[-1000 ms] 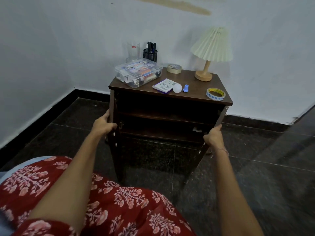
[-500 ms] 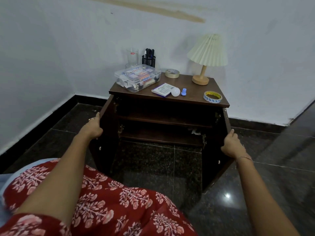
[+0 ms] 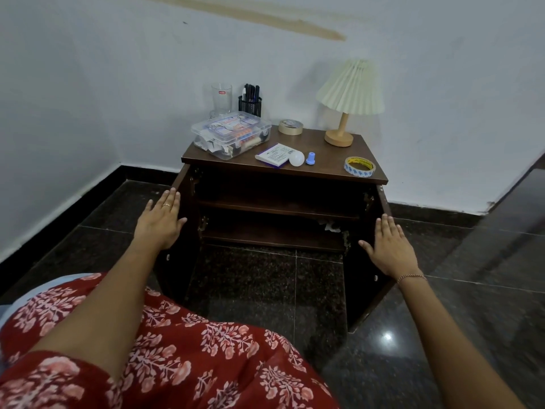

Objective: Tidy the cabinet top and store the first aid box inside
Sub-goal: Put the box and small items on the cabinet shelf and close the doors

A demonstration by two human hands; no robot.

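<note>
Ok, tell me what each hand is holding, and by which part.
Nothing is gripped. The left hand lies flat, fingers straight, at the left door's top edge; the right hand likewise at the right door.

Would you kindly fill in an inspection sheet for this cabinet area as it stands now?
Surface: cabinet top, brown wood, crowded.
Job's things: first aid box on the top's left side, lid on; left door and right door open; white scrap on the lower shelf.
Clutter: glass, pen holder, tan tape roll, yellow tape roll, lamp, booklet, bulb, blue cap.
Grippers: left hand and right hand open, fingers straight, one at each door.
Cables: nothing seen.
Surroundings: white wall, dark tiled floor.
</note>
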